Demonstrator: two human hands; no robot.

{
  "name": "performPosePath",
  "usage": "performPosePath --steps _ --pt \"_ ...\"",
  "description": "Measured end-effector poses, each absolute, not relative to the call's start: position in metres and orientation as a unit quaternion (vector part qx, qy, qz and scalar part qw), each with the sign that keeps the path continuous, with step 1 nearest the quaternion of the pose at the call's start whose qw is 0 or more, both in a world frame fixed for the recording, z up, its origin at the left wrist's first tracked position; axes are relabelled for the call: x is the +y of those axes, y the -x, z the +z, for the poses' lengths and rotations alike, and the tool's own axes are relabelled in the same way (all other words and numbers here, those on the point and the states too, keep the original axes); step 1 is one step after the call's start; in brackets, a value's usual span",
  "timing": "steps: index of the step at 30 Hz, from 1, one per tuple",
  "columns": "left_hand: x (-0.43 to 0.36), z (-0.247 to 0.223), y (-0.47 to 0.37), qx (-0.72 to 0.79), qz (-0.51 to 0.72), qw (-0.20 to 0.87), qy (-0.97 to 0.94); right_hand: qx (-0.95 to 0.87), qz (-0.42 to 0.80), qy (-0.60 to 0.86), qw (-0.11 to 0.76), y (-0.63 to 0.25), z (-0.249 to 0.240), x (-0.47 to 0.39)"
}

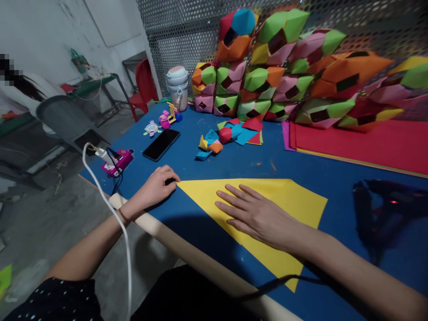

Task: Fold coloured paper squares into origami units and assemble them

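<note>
Smoothing now, I'd judge: yellow paper [301,203] spans centre to lower right across the blue tabletop [203,238]. The right hand [264,218] lies open, palm down, grasping nothing; the left hand [156,185] seemingly pinches its tip. Further pressing calls for steady anchoring.

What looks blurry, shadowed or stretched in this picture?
In the head view, the glue gun is blurred and dark around a red glow; in the same view, a shadow falls on the blue table below the yellow paper; also there, the folded paper shapes look stretched toward the right.
</note>
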State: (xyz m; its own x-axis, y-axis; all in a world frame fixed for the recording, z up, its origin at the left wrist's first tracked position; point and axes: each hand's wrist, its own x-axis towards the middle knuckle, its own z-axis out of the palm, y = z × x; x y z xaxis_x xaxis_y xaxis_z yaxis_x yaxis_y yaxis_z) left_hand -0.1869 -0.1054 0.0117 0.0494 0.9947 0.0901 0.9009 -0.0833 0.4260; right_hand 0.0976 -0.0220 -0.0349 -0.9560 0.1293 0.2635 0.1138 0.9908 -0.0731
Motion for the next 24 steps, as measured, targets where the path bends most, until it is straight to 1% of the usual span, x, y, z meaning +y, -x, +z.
performPosePath --steps 9,14,20,24 --pt "-0.101 0.011 0.178 0.692 0.164 0.099 -0.696 -0.987 0.033 0.063 0.147 -0.098 -0.037 -0.023" --pt "-0.097 0.009 0.183 0.699 0.183 0.119 -0.681 -0.988 0.027 0.063 0.138 -0.098 -0.037 -0.023" --pt "-0.091 0.014 0.194 0.695 0.155 0.143 -0.688 -0.988 0.027 0.068 0.138 -0.098 -0.038 -0.023" --pt "-0.096 0.020 0.177 0.692 0.185 0.075 -0.694 -0.987 0.030 0.070 0.145 -0.097 -0.038 -0.023"
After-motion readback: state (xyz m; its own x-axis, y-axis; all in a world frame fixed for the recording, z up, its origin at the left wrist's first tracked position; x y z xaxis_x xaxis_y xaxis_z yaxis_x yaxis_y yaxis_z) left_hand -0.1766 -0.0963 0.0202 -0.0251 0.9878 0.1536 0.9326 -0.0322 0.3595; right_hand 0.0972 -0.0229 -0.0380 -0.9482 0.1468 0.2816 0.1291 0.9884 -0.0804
